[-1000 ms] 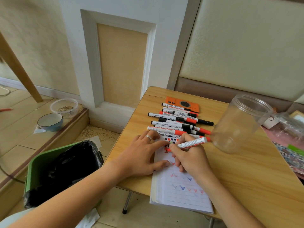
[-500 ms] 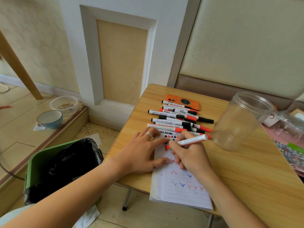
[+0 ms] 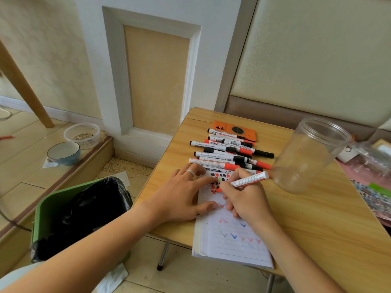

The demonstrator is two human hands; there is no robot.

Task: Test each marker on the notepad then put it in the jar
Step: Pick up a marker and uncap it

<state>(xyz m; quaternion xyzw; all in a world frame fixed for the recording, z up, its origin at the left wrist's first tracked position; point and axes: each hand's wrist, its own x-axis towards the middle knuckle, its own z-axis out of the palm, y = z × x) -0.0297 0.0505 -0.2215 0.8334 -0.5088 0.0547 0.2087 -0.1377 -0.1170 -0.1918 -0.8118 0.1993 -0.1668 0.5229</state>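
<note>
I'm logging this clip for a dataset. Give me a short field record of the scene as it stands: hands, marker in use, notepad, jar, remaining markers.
left hand: flat on the notepad, fingers spread
right hand: grips a marker, tip down on the page
marker: white barrel, red end
notepad: lined page with red and blue test marks, overhanging the table edge
jar: clear, open, no markers inside
other markers: pile beyond the notepad, red and black caps
table: wood

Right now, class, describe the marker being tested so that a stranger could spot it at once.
Start at the wooden table and find the lined notepad at its near edge. Over the pad's top, the right hand grips a red marker. Unlike the markers in the pile behind, it is held off the table.
</note>
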